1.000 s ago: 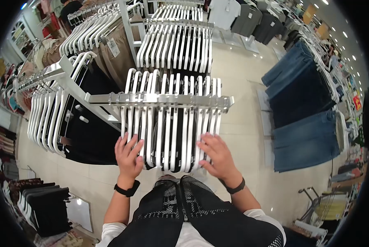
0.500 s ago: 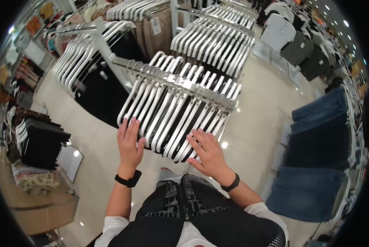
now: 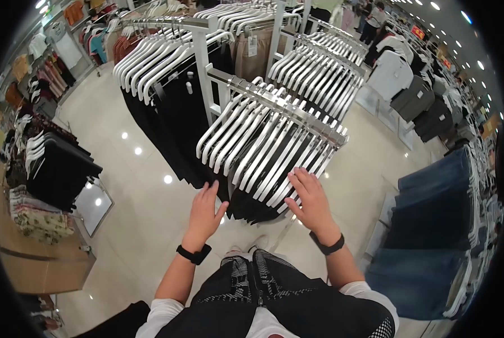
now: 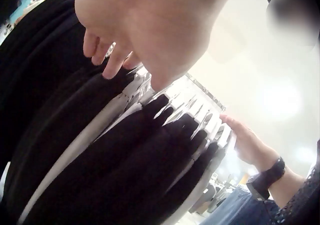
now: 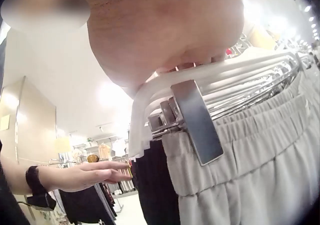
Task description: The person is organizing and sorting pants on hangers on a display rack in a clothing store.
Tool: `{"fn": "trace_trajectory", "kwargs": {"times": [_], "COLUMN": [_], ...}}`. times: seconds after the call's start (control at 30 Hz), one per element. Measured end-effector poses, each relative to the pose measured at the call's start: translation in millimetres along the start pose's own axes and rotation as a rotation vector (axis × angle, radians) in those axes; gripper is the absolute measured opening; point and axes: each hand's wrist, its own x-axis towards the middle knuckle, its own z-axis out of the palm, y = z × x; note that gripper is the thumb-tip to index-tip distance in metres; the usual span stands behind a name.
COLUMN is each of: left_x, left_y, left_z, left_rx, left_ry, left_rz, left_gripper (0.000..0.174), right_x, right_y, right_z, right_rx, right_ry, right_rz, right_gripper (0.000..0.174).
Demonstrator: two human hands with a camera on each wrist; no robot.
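Note:
White hangers [image 3: 269, 149] hang in a row on a metal rail [image 3: 280, 101], carrying black trousers [image 4: 100, 170]. Clipped to the outermost hanger on the right is a light grey pair with an elastic waist [image 5: 240, 162], its metal clip [image 5: 197, 122] showing. My left hand [image 3: 205, 211] hovers by the near left end of the row, fingers extended and holding nothing. At the right end, my right hand [image 3: 312, 205] lies against the near tips of the hangers, fingers loosely straight; in the right wrist view they reach over the outer hanger.
Another rail of black trousers [image 3: 173, 118] stands left of the row, joined by a white post [image 3: 203, 70]. More white hangers [image 3: 319, 70] hang behind. Denim garments [image 3: 429, 208] line the right side. A dark stack of hanging clothes [image 3: 63, 172] is at the left, above pale floor tiles [image 3: 133, 197].
The head view has swung, so the rack now sits tilted and farther right. My left hand has come off the left-end hangers; my right hand stays at the right end.

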Motion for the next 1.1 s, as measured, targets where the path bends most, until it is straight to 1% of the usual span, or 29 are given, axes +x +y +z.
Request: {"fn": "trace_trajectory", "kwargs": {"times": [0.1,0.2,0.3,0.33,0.4,0.5,0.6,0.63,0.73,0.77,0.87,0.9,0.93,1.0,1.07,1.1], "left_x": [-23,-36,-40,-39,-33,-22,11,14,27,26,34,38,42,45,42,40], "left_y": [-16,-12,-20,-17,-2,14,46,51,89,97,135,145,155,168,174,177], "left_z": [-2,1,6,7,12,24,13,16,19,27,46,54,58,77,91,94], "left_rx": [-0.165,-0.298,-0.289,-0.328,-0.406,-0.530,-0.313,-0.387,-0.294,-0.272,-0.143,-0.125,-0.056,0.150,0.211,0.232], "left_ry": [-0.169,-0.052,-0.076,-0.055,-0.013,0.118,0.205,0.144,0.116,0.073,0.045,0.020,-0.012,-0.069,0.011,0.029], "left_rz": [-0.030,-0.062,0.103,0.089,0.065,0.014,0.380,0.387,0.552,0.564,0.548,0.512,0.500,0.404,0.351,0.333], "left_gripper": [0.032,0.016,0.013,0.012,0.015,0.030,0.045,0.052,0.062,0.071,0.075,0.078,0.077,0.071,0.057,0.053], "right_x": [-3,-15,-30,-35,-42,-53,-66,-71,-93,-102,-122,-128,-134,-146,-162,-169], "right_y": [-3,-15,-26,-28,-30,-25,-19,-16,2,11,38,49,60,86,112,127], "right_z": [-9,-11,-7,-7,-14,-24,-35,-38,-44,-46,-57,-61,-67,-78,-89,-96], "right_rx": [0.014,0.006,-0.010,-0.013,-0.018,-0.052,-0.035,-0.029,0.016,0.014,0.023,0.037,0.051,0.091,0.119,0.121], "right_ry": [-0.012,0.007,0.016,0.021,0.000,-0.020,-0.003,0.013,0.018,0.025,0.048,0.058,0.066,0.070,0.077,0.085], "right_rz": [0.004,0.054,0.098,0.115,0.121,0.113,0.154,0.182,0.256,0.259,0.265,0.270,0.274,0.288,0.302,0.303], "right_gripper": [0.051,0.048,0.052,0.053,0.055,0.053,0.053,0.054,0.055,0.055,0.055,0.054,0.054,0.053,0.051,0.050]}}
